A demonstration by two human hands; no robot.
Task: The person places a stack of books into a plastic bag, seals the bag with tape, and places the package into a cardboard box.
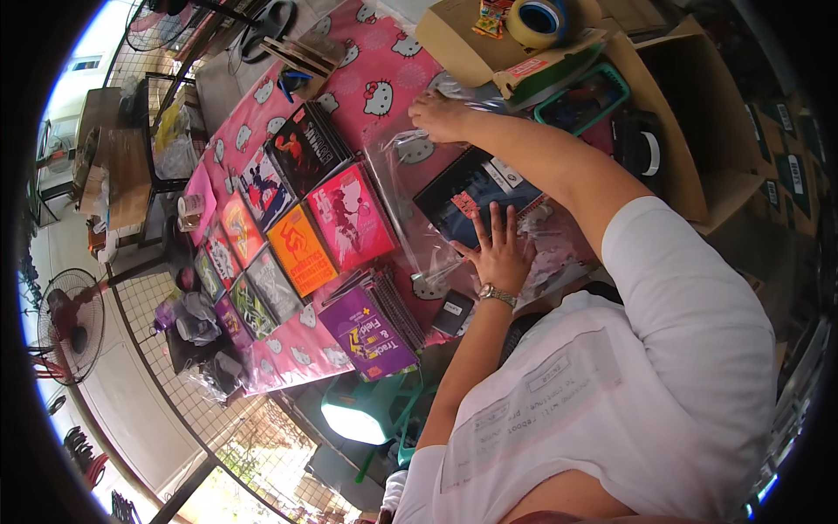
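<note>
A dark blue spiral notebook (445, 196) with red lettering and a white label lies on the pink table, with clear plastic film (393, 188) spread around it. My left hand (502, 249), wearing a wristwatch, rests with fingers spread on the notebook's near edge and the plastic. Beyond the notebook, my right hand (438, 116) has its fingers curled closed on the far part of the clear plastic. Whether the notebook is inside the plastic or on top of it, I cannot tell.
Rows of colourful notebooks (301, 249) cover the left of the table, beside a purple-topped stack (371, 336). A small black device (454, 312) lies near my left wrist. Cardboard boxes (690, 113), a tape roll (536, 22) and a green tray (583, 98) crowd the right. A lamp (362, 415) glows below.
</note>
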